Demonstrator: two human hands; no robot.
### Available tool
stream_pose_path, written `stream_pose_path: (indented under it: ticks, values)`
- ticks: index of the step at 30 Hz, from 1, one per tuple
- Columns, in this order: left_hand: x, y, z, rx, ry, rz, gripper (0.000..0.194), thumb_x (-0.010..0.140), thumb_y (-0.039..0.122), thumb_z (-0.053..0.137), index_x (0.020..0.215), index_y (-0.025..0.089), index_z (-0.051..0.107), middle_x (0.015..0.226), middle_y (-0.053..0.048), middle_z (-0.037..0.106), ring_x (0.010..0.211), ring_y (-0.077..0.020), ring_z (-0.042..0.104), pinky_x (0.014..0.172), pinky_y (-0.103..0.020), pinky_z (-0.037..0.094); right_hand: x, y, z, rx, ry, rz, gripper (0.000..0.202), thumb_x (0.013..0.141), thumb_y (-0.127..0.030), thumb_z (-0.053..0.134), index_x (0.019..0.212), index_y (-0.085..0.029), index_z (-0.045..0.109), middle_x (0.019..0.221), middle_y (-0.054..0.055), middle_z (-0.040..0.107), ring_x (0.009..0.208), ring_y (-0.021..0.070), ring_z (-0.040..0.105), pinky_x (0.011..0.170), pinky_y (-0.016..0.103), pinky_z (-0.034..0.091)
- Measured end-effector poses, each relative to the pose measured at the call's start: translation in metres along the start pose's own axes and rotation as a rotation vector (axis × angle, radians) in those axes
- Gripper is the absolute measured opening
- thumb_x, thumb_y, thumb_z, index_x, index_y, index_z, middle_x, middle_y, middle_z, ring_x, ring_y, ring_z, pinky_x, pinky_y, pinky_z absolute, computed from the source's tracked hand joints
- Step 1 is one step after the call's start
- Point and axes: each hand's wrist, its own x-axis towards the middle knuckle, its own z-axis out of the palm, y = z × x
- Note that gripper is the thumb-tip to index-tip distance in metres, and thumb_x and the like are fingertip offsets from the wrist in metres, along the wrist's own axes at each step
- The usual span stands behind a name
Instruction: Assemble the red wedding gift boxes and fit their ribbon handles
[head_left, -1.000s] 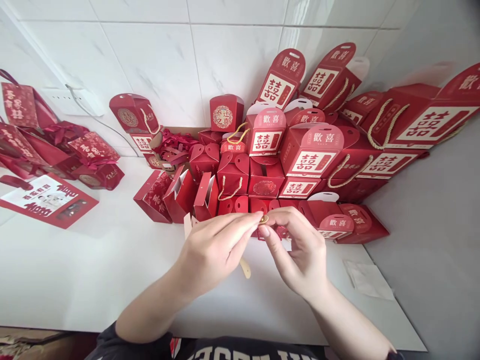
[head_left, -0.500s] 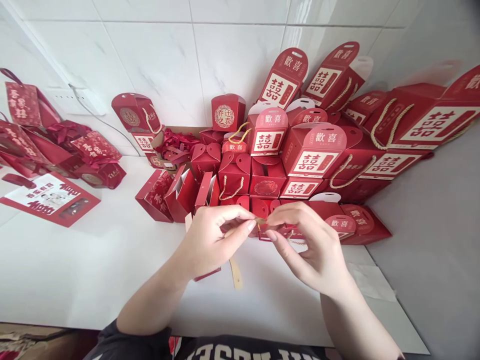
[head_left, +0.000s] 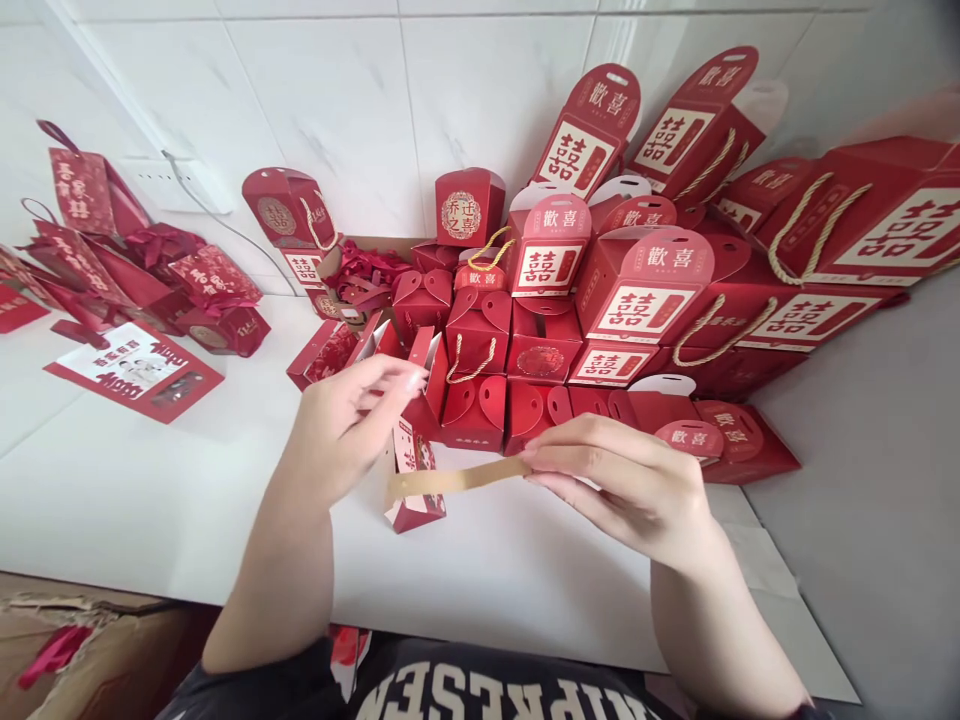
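A flat tan strip (head_left: 465, 478) with a small hole near its left end stretches out slightly wavy above the table. My right hand (head_left: 622, 480) pinches its right end between thumb and fingers. My left hand (head_left: 360, 425) is raised off the strip, up and to its left, with thumb and fingertips closed together; whether anything small sits between them I cannot make out. Beneath the strip's left part stands a small red and cream gift box (head_left: 418, 510), partly covered by it. Red paper boxes, among them a closed one with rounded flaps (head_left: 474, 415), stand just beyond my hands.
Stacked red gift boxes (head_left: 645, 290) with rope handles fill the back right against the wall. A carton of red ribbons (head_left: 367, 275) is behind. Ribboned bags (head_left: 112, 260) and a flat red-and-white box (head_left: 142, 370) lie left. A torn cardboard box (head_left: 112, 650) is below the table edge.
My hands were together at the strip's end; now they are apart. My left hand has moved left and up, while my right hand holds the strip out sideways. The view has shifted slightly.
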Motion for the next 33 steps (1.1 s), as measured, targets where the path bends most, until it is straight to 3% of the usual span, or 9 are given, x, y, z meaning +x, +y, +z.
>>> stream_pose_path:
  ticks: [4, 6, 11, 16, 20, 23, 26, 29, 33]
  values:
    - [-0.033, -0.02, 0.0, 0.461, -0.042, -0.131, 0.088, 0.079, 0.059, 0.069, 0.151, 0.019, 0.04, 0.149, -0.019, 0.049, 0.122, -0.0384, 0.061, 0.091, -0.044, 0.055, 0.002, -0.007, -0.006, 0.128, -0.078, 0.013, 0.021, 0.09, -0.011, 0.069, 0.11, -0.018, 0.068, 0.093, 0.007, 0.07, 0.084, 0.0166, 0.069, 0.071, 0.028, 0.059]
    - [-0.047, -0.026, 0.001, 0.498, -0.134, -0.159, 0.088, 0.084, 0.051, 0.064, 0.158, 0.021, 0.026, 0.151, -0.019, 0.047, 0.119, -0.0375, 0.064, 0.088, -0.043, 0.056, 0.002, -0.01, -0.008, 0.181, -0.114, 0.013, 0.017, 0.091, -0.013, 0.069, 0.107, -0.018, 0.068, 0.091, 0.006, 0.07, 0.081, 0.0156, 0.069, 0.069, 0.026, 0.058]
    - [-0.054, -0.029, 0.0, 0.143, -0.232, -0.205, 0.065, 0.096, 0.03, 0.044, 0.158, 0.027, 0.025, 0.137, -0.014, 0.061, 0.096, -0.0266, 0.072, 0.072, -0.037, 0.062, -0.003, -0.012, -0.012, 0.257, -0.153, 0.062, 0.015, 0.094, -0.014, 0.064, 0.107, -0.02, 0.067, 0.091, 0.005, 0.073, 0.087, 0.0166, 0.072, 0.075, 0.027, 0.06]
    - [-0.057, -0.022, 0.013, -0.274, -0.237, -0.332, 0.072, 0.097, 0.031, 0.044, 0.159, 0.037, 0.007, 0.159, -0.015, 0.037, 0.085, -0.0197, 0.074, 0.062, -0.031, 0.064, -0.019, -0.01, -0.015, 0.266, -0.19, 0.151, 0.011, 0.094, -0.013, 0.063, 0.101, -0.019, 0.067, 0.085, 0.004, 0.073, 0.077, 0.015, 0.071, 0.069, 0.025, 0.058]
    - [-0.059, -0.026, 0.023, -0.3, -0.283, -0.189, 0.062, 0.097, 0.027, 0.043, 0.155, 0.034, 0.023, 0.154, -0.016, 0.043, 0.085, -0.0195, 0.074, 0.059, -0.026, 0.061, -0.041, -0.008, -0.012, 0.33, -0.106, 0.254, 0.007, 0.091, -0.014, 0.067, 0.096, -0.019, 0.068, 0.081, 0.004, 0.072, 0.069, 0.0146, 0.069, 0.061, 0.025, 0.055]
    - [-0.044, -0.036, 0.019, 0.06, -0.191, 0.058, 0.063, 0.089, 0.018, 0.052, 0.15, 0.031, 0.039, 0.154, -0.011, 0.042, 0.124, -0.0275, 0.06, 0.092, -0.039, 0.058, -0.057, -0.008, -0.008, 0.357, -0.014, 0.331, 0.016, 0.089, -0.012, 0.069, 0.103, -0.02, 0.068, 0.082, 0.004, 0.073, 0.069, 0.0149, 0.068, 0.063, 0.027, 0.056]
    - [-0.023, -0.047, 0.01, 0.34, -0.259, 0.266, 0.052, 0.086, 0.017, 0.057, 0.136, 0.029, 0.056, 0.158, -0.006, 0.038, 0.146, -0.0309, 0.035, 0.119, -0.052, 0.033, -0.068, -0.009, -0.004, 0.334, 0.033, 0.386, 0.017, 0.088, -0.01, 0.068, 0.101, -0.022, 0.069, 0.082, 0.003, 0.073, 0.07, 0.0154, 0.068, 0.064, 0.028, 0.056]
    - [-0.017, -0.051, 0.001, 0.415, -0.275, 0.296, 0.029, 0.089, 0.023, 0.057, 0.116, 0.025, 0.067, 0.146, -0.007, 0.052, 0.135, -0.0291, 0.048, 0.114, -0.047, 0.04, -0.074, -0.011, -0.003, 0.345, -0.003, 0.428, 0.012, 0.087, -0.011, 0.07, 0.093, -0.021, 0.07, 0.081, 0.003, 0.074, 0.071, 0.0152, 0.069, 0.064, 0.026, 0.055]
    - [-0.03, -0.05, -0.003, 0.451, -0.228, 0.302, 0.011, 0.091, 0.026, 0.058, 0.095, 0.021, 0.067, 0.128, -0.007, 0.063, 0.117, -0.0252, 0.06, 0.099, -0.039, 0.049, -0.078, -0.015, -0.002, 0.395, -0.063, 0.483, 0.011, 0.088, -0.011, 0.07, 0.094, -0.021, 0.069, 0.085, 0.004, 0.074, 0.075, 0.0147, 0.07, 0.068, 0.025, 0.055]
